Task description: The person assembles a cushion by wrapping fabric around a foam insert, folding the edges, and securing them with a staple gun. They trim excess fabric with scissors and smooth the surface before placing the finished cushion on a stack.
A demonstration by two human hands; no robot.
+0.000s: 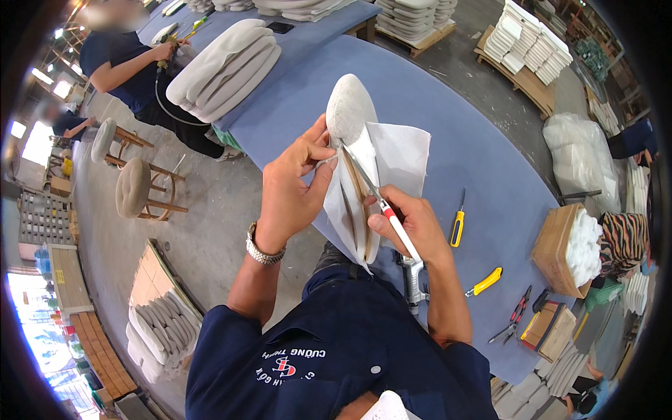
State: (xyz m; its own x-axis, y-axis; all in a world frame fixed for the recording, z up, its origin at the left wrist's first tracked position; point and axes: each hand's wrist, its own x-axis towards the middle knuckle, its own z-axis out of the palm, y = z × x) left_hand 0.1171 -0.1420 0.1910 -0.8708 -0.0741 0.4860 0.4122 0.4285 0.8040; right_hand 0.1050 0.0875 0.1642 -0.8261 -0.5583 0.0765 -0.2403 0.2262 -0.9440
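Observation:
An upholstered seat pad (350, 108) in pale grey fabric stands on edge before me. Its wooden board edge shows between loose fabric flaps, and a white cloth piece (406, 157) spreads out on its right. My left hand (297, 171) pinches the fabric edge at the pad's upper left. In my right hand (413, 224) is a slim tool (392, 217) with a long metal shaft and a red-and-white body; its tip touches the fabric beside my left fingertips. I cannot tell its exact kind. Close to my right wrist is a silver metal tool (415, 283), partly hidden.
On the blue table (434, 105) lie a yellow-handled screwdriver (458, 227), a yellow utility knife (485, 281) and red-handled pliers (519, 308). A carton of white stuffing (560, 248) is at right. Stacked pads (224, 70) stand far left, near a co-worker (129, 63).

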